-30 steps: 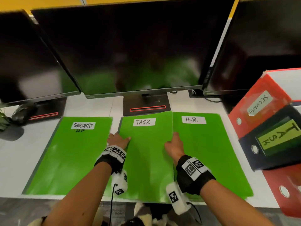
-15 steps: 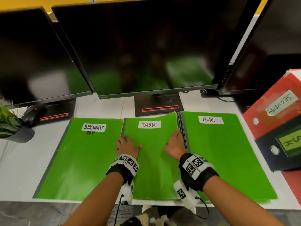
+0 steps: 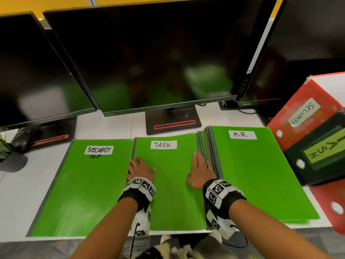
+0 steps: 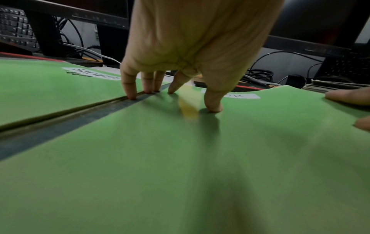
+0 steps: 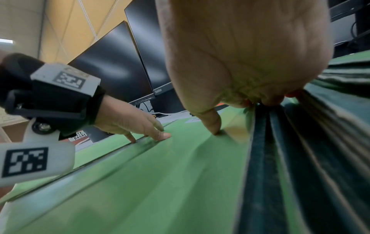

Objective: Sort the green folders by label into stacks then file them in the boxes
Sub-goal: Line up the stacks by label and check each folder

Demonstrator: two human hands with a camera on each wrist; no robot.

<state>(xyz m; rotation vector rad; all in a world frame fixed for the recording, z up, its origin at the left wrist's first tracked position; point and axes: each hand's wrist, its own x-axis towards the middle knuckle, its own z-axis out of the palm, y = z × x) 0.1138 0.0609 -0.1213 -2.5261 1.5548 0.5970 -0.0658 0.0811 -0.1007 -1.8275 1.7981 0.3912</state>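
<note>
Three dark monitors (image 3: 149, 58) stood along the back of a white desk (image 3: 22, 193), above three stacks of green folders lying side by side at its front edge. The SECURITY stack (image 3: 82, 189) lay at the left, the TASK stack (image 3: 173, 187) in the middle and the H.R. stack (image 3: 261, 174) at the right, its spines fanned against the middle one. Box files leaned at the far right: a red one labelled SECURITY (image 3: 298, 116) and a dark one labelled TASK (image 3: 317, 152). The left hand (image 3: 141, 169) pressed spread fingertips (image 4: 131, 93) down at the TASK stack's left edge, thumb on the cover. The right hand (image 3: 200, 171) curled its fingers over the stack's right edge, thumb (image 5: 210, 123) on top.
</note>
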